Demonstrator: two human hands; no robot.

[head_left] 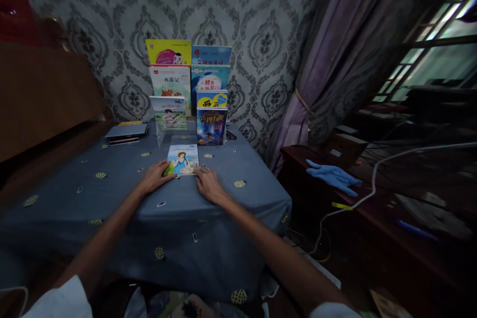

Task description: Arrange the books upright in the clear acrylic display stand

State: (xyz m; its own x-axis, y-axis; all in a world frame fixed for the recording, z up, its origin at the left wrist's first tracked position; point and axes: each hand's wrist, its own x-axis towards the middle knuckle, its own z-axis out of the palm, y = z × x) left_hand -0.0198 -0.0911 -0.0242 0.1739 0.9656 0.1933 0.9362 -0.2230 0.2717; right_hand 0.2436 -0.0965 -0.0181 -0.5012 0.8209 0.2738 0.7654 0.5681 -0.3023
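Observation:
A thin children's book [182,161], its cover showing a figure in a blue dress and straw hat, lies face up on the blue table cover. My left hand [156,177] grips its left edge near the lower corner, fingers along the side. At the lower right corner, my right hand [209,184] has its fingers closed on the book's edge. Just behind stands a clear display rack [160,137] with tiered books, among them a green-and-white one [170,113] in the front left and a dark purple one [211,126] in the front right.
A small stack of books [126,132] lies at the table's back left. The patterned blue cloth [122,198] drapes over the front edge. On the right, a dark red desk holds a blue glove [331,175] and a white cable [374,179]. A purple curtain [320,59] hangs behind.

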